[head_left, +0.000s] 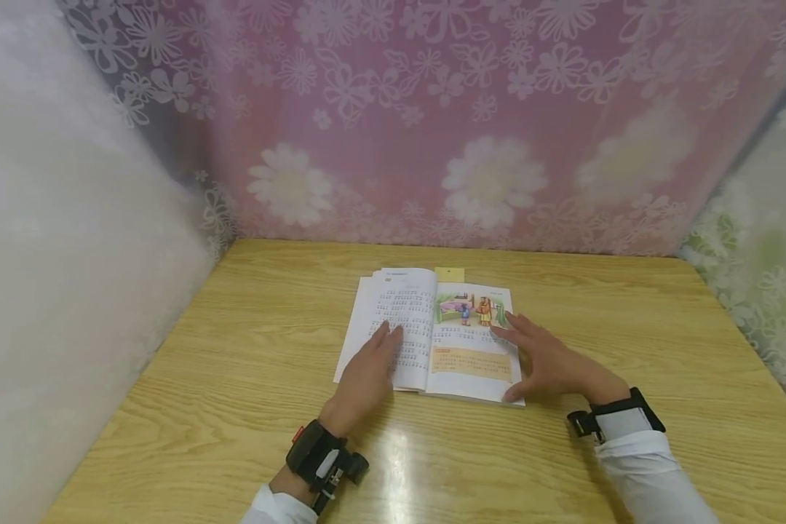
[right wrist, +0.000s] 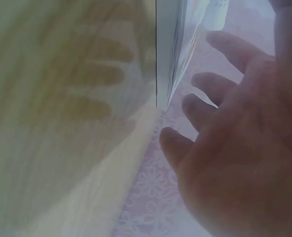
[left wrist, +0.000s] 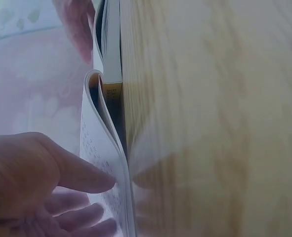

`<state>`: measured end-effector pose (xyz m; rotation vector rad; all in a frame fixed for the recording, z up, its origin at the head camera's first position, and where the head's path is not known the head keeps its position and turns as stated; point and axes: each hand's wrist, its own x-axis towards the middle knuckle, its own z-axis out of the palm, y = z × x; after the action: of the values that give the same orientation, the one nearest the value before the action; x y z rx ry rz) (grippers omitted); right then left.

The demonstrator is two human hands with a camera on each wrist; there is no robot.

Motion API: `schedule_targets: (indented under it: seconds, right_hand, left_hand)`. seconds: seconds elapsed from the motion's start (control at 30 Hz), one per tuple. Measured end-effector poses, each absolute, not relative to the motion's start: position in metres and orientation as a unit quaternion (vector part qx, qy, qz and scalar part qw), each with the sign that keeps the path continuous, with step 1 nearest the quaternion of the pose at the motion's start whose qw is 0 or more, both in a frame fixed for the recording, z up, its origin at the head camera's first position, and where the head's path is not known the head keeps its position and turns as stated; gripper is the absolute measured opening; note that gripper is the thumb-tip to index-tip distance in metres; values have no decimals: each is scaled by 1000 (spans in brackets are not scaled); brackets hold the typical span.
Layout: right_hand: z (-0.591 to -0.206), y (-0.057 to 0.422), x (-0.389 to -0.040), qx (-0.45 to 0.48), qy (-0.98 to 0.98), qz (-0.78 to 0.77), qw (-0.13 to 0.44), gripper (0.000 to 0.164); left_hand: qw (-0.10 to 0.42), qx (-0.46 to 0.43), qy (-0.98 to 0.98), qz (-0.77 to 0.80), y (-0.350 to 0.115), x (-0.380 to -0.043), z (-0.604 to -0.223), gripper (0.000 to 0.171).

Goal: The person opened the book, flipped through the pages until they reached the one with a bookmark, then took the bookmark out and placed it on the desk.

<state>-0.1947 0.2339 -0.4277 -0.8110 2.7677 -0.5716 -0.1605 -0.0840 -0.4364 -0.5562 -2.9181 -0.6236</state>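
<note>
An open book (head_left: 409,364) lies on the wooden table, text on its left page and a coloured picture above a tan text box on its right page. My left hand (head_left: 367,375) rests on the left page with its fingers extended; in the left wrist view the thumb (left wrist: 94,178) lies against the page (left wrist: 104,143), which curves up toward the spine. At the right edge of the book is my right hand (head_left: 553,362), fingers spread and thumb near the lower corner. The right wrist view has its fingers (right wrist: 205,111) slightly bent beside the page edges (right wrist: 173,54), gripping nothing.
A yellow tab (head_left: 450,274) sticks out past the top of the book. The wooden table (head_left: 249,327) extends on all sides. Behind it hangs a pink flowered curtain (head_left: 380,167), with a pale wall covering (head_left: 92,240) at the left. Each wrist wears a black strapped camera (head_left: 321,458).
</note>
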Motion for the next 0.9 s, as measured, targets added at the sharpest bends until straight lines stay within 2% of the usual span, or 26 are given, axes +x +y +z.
schedule_targets:
  seconds: [0.1,0.33,0.47,0.57,0.63,0.8,0.9]
  right_hand:
    - [-429,235,-196,-279,936,-188,109,110]
    - [-431,236,-193,-277,939,-172,109,105]
    - [-431,234,-195,-265,943,-173,103,97]
    - [-433,234,-198,-255,949,-167,77,89]
    - [-434,234,-200,-248,953,-163,55,86]
    - [-431,232,-202,-247,954,-171,17,82]
    - [-427,229,-202,-250,952,-178,3,80]
  left_hand:
    - [27,-198,-957,-209,-83,-162,-437,52]
    - [7,-214,-962,-167,-82,-163,-436,44]
    - [13,-217,-963,-161,-79,-162,-436,42]
    - [14,-212,-961,-175,-75,-161,-435,45]
    - [4,-203,-962,-182,-70,-161,-433,52]
    - [-5,-184,-971,-154,-57,-160,-434,98]
    - [-3,-173,-975,-137,-51,-158,-433,108]
